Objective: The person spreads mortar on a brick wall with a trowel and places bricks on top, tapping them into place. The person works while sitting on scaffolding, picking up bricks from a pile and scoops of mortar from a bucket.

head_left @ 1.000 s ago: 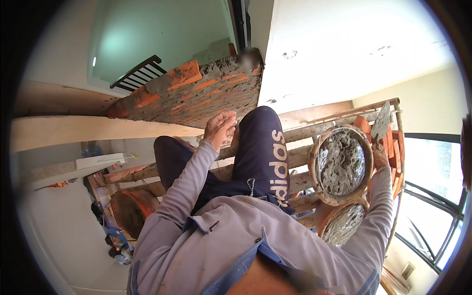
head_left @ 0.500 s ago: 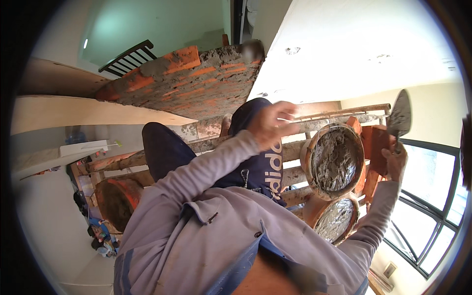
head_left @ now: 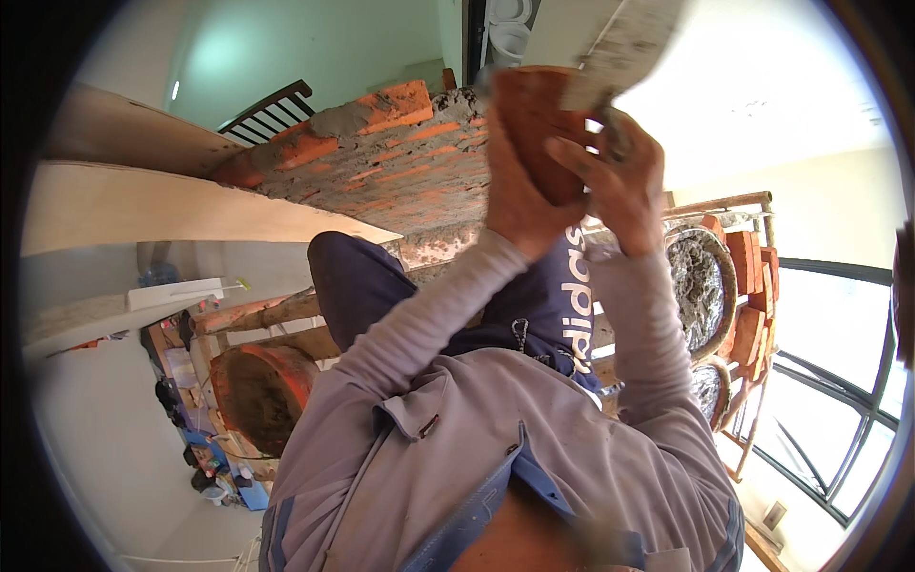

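Observation:
My left hand [head_left: 515, 200] grips a red brick [head_left: 534, 114], raised in front of me above my knees. Beside it my right hand [head_left: 634, 186] is closed on the handle of a trowel [head_left: 624, 43], with fingers also against the brick. The trowel's mortar-smeared blade overlaps the brick's upper right. Behind the brick lies a brick wall [head_left: 376, 148] with rough grey mortar and exposed orange faces.
On the bamboo scaffold [head_left: 724, 200] at right sit two mortar buckets [head_left: 726, 276] and stacked bricks [head_left: 748, 324]. A dirty red bucket [head_left: 286, 377] is at left. A pale board [head_left: 124, 205] runs along the left. Beyond are a toilet [head_left: 510, 33] and window [head_left: 839, 334].
Both hands have moved up and together. The trowel swung leftward from above the right-hand bricks, and a brick came up with it from that side; my left hand now grips it.

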`<state>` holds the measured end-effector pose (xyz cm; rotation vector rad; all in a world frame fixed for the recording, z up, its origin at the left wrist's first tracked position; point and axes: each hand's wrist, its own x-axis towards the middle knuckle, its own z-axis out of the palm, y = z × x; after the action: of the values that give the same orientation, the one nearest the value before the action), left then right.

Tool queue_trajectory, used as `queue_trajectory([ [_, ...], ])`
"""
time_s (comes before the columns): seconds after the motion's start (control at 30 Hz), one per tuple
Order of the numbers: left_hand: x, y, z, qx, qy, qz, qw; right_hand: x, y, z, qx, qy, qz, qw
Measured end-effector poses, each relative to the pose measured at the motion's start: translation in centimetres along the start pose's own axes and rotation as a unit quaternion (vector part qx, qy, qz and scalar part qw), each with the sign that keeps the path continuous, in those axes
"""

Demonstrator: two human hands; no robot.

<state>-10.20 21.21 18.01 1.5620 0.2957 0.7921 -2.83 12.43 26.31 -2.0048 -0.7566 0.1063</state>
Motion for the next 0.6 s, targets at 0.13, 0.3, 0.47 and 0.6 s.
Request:
queue_trajectory([
  [0.13,6.1,-4.0,-8.9,0.057,-0.106,-0.024,0.992,1.0,2.1,2.8,0.254,0.048,0.027,0.966],
  [0.3,17.1,-6.3,-13.6,0.272,-0.295,-0.107,0.91,-3.8,5.6,-2.1,0.177,-0.047,0.255,0.949],
  [0.47,22.1,-14.1,-10.2,0.433,-0.4,0.013,0.807,-11.2,9.9,-1.6,0.24,-0.029,0.138,0.96],
  [0.6,22.5,-17.2,-8.9,0.46,-0.461,-0.082,0.754,-12.5,8.1,-1.2,0.403,0.06,0.334,0.85],
])
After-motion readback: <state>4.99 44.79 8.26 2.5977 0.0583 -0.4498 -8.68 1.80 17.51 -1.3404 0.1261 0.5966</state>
